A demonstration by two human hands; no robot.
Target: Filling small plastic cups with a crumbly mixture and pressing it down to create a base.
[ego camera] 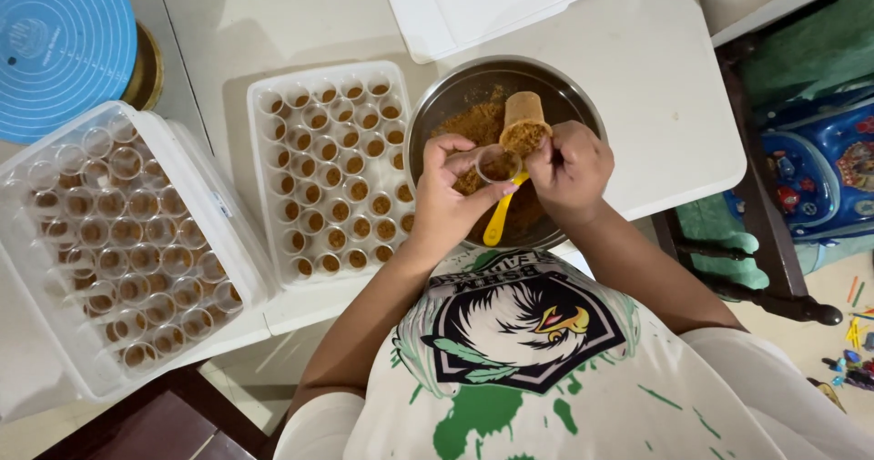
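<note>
My left hand [446, 200] holds a small clear plastic cup [498, 163] over a round metal bowl [437, 105] of brown crumbly mix [475, 123]. My right hand [572, 170] grips a yellow-handled scoop [523, 123] heaped with the brown mix, tipped right at the cup's rim. The scoop's yellow handle [499, 219] pokes out below my hands. The cup has some brown mix inside.
A white tray [264, 164] of several small filled cups lies left of the bowl. A clear box [232, 228] with more filled cups stands farther left. A blue round lid [59, 46] is at top left, a white board [492, 5] at the top, a wooden chair [756, 241] at right.
</note>
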